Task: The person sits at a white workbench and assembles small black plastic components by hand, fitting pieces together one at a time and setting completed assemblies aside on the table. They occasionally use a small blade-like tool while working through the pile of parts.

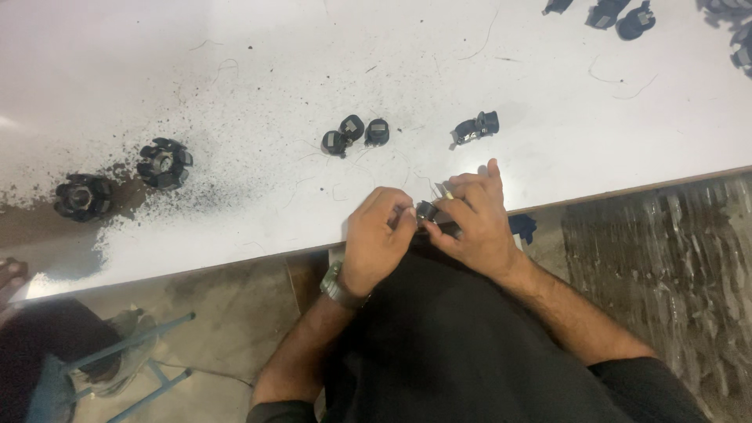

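My left hand [377,239] and my right hand [475,219] meet at the near edge of a white table [258,94]. Together they pinch a small black part [427,210] between the fingertips. A thin metal piece [441,189] sticks up beside the part, by my right fingers. A watch [338,287] sits on my left wrist. Three similar small black parts [354,133] lie on the table just beyond my hands, and another one with a metal clip [475,128] lies to their right.
Two black ring-shaped toothed pieces [163,162] [82,196] sit at the left amid dark dust. More small black parts [619,16] lie at the far right. Thin wire strands are scattered on the table. A blue stool frame [133,368] and another person's foot [11,276] are at lower left.
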Tool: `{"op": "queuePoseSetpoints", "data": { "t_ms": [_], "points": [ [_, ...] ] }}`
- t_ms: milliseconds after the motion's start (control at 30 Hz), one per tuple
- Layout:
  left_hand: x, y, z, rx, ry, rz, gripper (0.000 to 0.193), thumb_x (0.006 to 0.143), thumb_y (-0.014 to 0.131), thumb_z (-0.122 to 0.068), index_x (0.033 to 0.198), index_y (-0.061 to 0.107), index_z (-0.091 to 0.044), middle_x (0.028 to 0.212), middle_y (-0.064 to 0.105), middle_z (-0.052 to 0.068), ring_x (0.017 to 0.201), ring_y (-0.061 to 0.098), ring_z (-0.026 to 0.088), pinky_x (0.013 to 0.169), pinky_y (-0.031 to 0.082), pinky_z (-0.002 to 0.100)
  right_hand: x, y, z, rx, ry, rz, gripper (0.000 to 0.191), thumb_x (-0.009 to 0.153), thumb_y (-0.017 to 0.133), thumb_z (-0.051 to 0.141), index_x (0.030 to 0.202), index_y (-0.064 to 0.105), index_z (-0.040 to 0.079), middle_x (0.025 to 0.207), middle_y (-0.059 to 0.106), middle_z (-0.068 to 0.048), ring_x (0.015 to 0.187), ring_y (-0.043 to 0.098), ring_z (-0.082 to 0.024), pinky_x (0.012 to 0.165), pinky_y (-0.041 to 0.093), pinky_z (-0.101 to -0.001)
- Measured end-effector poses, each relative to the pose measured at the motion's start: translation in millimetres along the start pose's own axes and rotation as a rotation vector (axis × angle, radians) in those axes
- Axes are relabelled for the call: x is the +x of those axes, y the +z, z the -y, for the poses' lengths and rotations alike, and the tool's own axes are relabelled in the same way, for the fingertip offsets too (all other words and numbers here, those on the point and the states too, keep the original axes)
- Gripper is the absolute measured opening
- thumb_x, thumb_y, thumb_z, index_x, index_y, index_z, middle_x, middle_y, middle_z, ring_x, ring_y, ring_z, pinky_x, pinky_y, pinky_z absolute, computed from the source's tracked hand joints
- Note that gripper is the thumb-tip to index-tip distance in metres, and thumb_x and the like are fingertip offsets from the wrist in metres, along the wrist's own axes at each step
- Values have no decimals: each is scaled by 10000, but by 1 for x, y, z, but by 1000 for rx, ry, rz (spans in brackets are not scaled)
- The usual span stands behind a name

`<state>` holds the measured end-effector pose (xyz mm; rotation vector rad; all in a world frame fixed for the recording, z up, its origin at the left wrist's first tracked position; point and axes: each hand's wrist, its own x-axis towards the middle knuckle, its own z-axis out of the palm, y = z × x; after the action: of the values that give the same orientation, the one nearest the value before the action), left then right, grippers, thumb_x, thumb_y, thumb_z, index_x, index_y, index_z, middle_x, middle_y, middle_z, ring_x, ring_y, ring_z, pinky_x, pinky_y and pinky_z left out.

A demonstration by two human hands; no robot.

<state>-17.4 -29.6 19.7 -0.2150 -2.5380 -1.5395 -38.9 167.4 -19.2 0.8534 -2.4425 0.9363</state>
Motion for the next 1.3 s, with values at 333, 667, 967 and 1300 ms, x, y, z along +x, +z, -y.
{"op": "queuePoseSetpoints", "data": {
  "t_ms": [333,667,967,1300],
  "points": [
    [-1,-1,6,-28,-174,64,96,881,670,-99,870,610,-25,714,643,81,588,603,140,539,468,309,3,-5,6,-7,24,-23,371,736,895,142,1053,725,51,1037,597,-113,1183,579,-336,1218,230,-686],
    [-9,16,3,-95,-74,-36,105,856,681,-64,885,585,-31,792,654,107,676,646,231,611,520,352,-22,7,17,217,-27,-135,369,818,759,-81,1145,620,16,1114,686,-159,1119,687,-340,1204,397,-592],
    [-9,16,2,-76,-66,-11,82,872,666,-70,912,606,-31,828,677,106,720,667,240,643,532,359,-17,3,13,149,-53,-47,366,797,747,-94,1124,643,34,1021,683,-121,1126,693,-322,1209,392,-607],
    [87,-18,19,603,93,17,360,905,732,-283,1119,637,-10,1027,627,185,797,673,348,629,557,445,1,-17,-20,67,105,-247,200,959,639,-83,1106,658,50,1112,644,-90,1209,627,-299,1334,228,-594]
  ]
}}
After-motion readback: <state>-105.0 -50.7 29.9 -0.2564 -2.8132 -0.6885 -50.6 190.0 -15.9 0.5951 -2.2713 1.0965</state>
